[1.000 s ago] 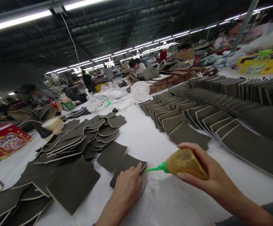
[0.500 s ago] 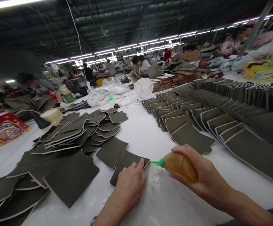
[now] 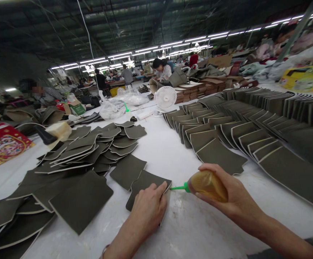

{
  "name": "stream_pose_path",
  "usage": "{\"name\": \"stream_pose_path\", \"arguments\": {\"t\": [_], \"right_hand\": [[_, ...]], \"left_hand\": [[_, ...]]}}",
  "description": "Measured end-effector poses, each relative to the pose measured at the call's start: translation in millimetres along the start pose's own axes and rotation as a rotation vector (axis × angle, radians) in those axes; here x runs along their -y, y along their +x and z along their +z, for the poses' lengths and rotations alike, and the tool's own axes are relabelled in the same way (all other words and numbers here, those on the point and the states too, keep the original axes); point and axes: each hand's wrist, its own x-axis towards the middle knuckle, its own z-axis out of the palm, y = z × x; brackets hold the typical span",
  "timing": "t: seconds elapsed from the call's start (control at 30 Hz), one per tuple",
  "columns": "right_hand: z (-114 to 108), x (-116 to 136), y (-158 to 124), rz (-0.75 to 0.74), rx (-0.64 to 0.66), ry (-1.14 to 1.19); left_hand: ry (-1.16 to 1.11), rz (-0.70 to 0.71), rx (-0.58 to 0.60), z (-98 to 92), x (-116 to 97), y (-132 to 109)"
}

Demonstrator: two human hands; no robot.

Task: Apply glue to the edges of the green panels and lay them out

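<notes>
My left hand lies on a dark olive cut piece on the white table, fingers curled down along its right edge, pinning it. In my right hand sits a soft amber glue bottle with a green nozzle. The nozzle tip points left and almost meets the piece's right edge, just beside my left fingertips.
Several loose olive pieces are heaped to the left. Overlapping rows of larger panels cover the right. A small white fan, plastic bags and a red box stand further back. Other people work at distant tables.
The bottle has shifted slightly left and its nozzle now sits close to the piece's edge. My left hand has stayed on the piece. The view tilted a little.
</notes>
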Motion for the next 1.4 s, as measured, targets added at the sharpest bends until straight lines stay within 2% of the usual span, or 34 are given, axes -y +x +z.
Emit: {"name": "stream_pose_path", "arguments": {"t": [0.17,0.33,0.5,0.7,0.87,0.93,1.07,1.23,1.33,1.4], "right_hand": [[0,-4,1,-0.004,-0.049,-0.006],[0,-7,-4,0.062,-0.008,0.074],[1,-12,-4,0.078,-0.072,0.068],[3,-15,-10,0.116,0.041,0.182],[3,-15,-5,0.143,-0.05,0.173],[5,-13,-7,0.142,-0.015,0.199],[9,-9,-16,0.167,0.137,0.315],[10,-10,-22,0.19,0.033,0.259],[11,-7,-27,0.163,0.146,0.292],[13,-6,-29,0.172,0.168,0.311]], "left_hand": [[-0.004,-0.006,0.0,-1.6,0,-1],[0.005,-0.004,0.005,0.7,0,0],[-0.006,0.005,0.0,0.8,1,-1],[-0.008,0.007,-0.009,-1.0,1,-2],[0.01,-0.011,-0.003,-0.8,0,-3],[0.001,-0.01,-0.008,0.5,0,-4],[-0.014,-0.006,-0.027,3.4,3,-5],[-0.031,0.009,-0.027,3.7,5,-7],[-0.037,-0.001,-0.023,3.5,4,-7],[-0.038,-0.009,-0.023,3.3,3,-7]]}}
